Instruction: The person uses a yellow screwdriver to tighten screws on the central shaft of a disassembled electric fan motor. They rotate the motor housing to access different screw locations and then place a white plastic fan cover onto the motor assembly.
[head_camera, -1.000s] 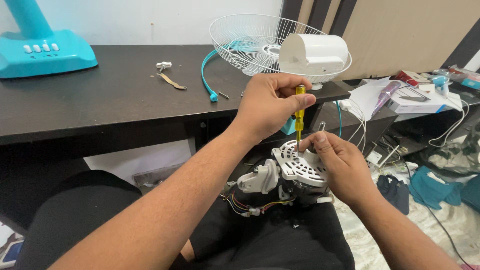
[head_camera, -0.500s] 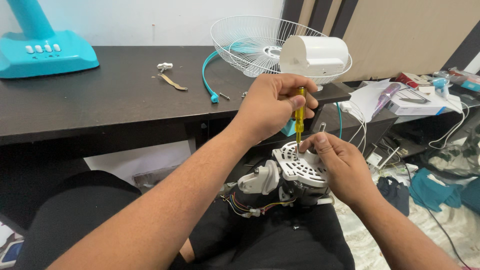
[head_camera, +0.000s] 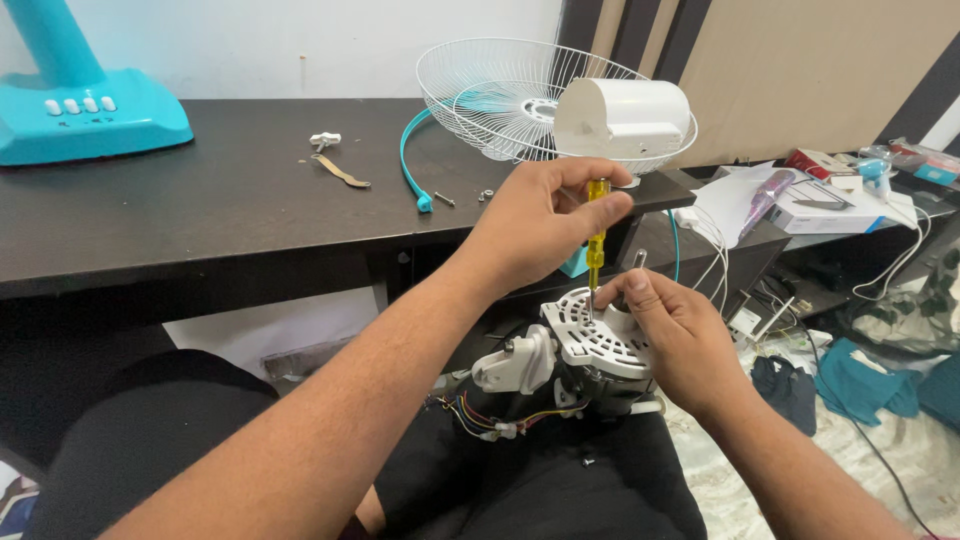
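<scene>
Screwdriver work on a fan motor (head_camera: 590, 350), by the look of it. The motor sits in the person's lap, white vented cover facing up, coloured wires trailing out below it. The left hand (head_camera: 535, 225) has its fingers closed around the yellow handle of a small screwdriver (head_camera: 596, 240), held upright with the tip down on the cover. The right hand (head_camera: 672, 335) sits just beside that tip, fingers curled against the cover's edge and the bare shaft sticking up behind them, steadying the whole thing.

My guess is they're in the middle of turning a screw on that cover, though the screw itself is too small to make out. The next bit probably wants the tip kept straight and seated while the handle twists, with the right hand stopping the motor from rolling.

Beyond the left fingers, up on the dark table (head_camera: 200, 215), there's a white wire fan guard (head_camera: 520, 100) with a white housing (head_camera: 622, 118) in front of it, and a couple of loose screws (head_camera: 462, 197) near a turquoise ring strip. Way off to the left is the turquoise fan base (head_camera: 85, 110).
</scene>
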